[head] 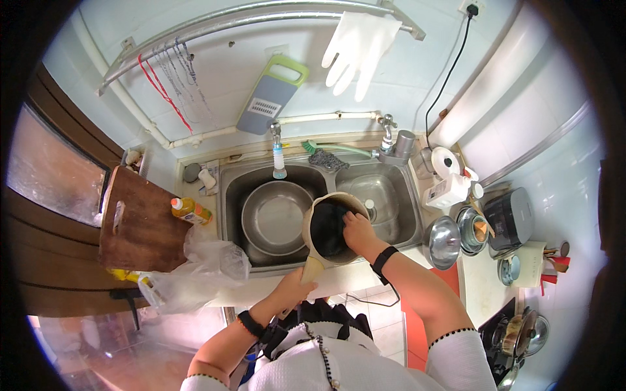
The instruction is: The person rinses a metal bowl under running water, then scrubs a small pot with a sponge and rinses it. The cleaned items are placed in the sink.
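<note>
My left hand (292,288) grips the pale handle of a cream saucepan (362,205) with a dark inside. The pan is held over the front of the double-bowl steel sink (419,215), across the divider. Inside the pan is my right hand (361,234), its fingers bent near the inner wall. Whether those fingers hold anything is hidden. A wide steel basin (277,220) sits in the left bowl, beside the pan. Above that basin hangs the faucet (278,159) with its white flexible spout. In the right bowl, a drain fitting (369,204) shows.
A wooden cutting board (142,225), a yellow bottle (191,210) and a clear plastic bag (210,269) lie at left. A green brush (337,148) and a dark scouring cloth (326,160) rest behind the sink. Steel bowls (441,243) and a white jug (449,191) stand at right.
</note>
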Tool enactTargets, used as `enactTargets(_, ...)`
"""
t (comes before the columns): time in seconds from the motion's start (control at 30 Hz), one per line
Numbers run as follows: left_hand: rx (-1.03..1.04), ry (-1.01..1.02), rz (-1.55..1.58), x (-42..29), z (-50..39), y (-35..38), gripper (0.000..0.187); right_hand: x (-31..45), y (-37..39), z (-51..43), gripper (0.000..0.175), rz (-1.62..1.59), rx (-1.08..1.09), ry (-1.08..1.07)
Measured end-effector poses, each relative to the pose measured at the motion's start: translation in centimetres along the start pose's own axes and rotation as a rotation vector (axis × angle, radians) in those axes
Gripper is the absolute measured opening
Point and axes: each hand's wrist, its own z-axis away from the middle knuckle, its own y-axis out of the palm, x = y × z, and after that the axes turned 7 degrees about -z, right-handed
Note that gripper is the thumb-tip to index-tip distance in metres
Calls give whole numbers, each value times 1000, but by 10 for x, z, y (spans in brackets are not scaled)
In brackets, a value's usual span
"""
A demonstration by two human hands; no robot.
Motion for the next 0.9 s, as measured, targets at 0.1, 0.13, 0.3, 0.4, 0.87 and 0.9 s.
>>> enactTargets(0.1, -22, 14, -13, -1, -1, -7, 34, 12, 11, -2, 26, -177, 43, 67)
enactTargets(0.13, -14, -29, -2, 0, 0, -11, 34, 22, 16, -2, 27, -358, 87, 38)
enactTargets(0.3, -43, 7, 59, 6, 8, -32, 29, 56, 12, -27, 32, -1076, 140, 3)
enactTargets(0.4, -48, 5, 126, 4, 13, -47, 28, 49, -11, -34, 29, -705, 161, -68)
enactTargets(0.87, -195, -61, 150, 14, 77, -133, 23, 102, -53, -94, 21, -478, -193, -141)
enactTargets(0.9, -203, -83, 172, 19, 83, -138, 23, 110, -55, -101, 21, -472, -173, -152)
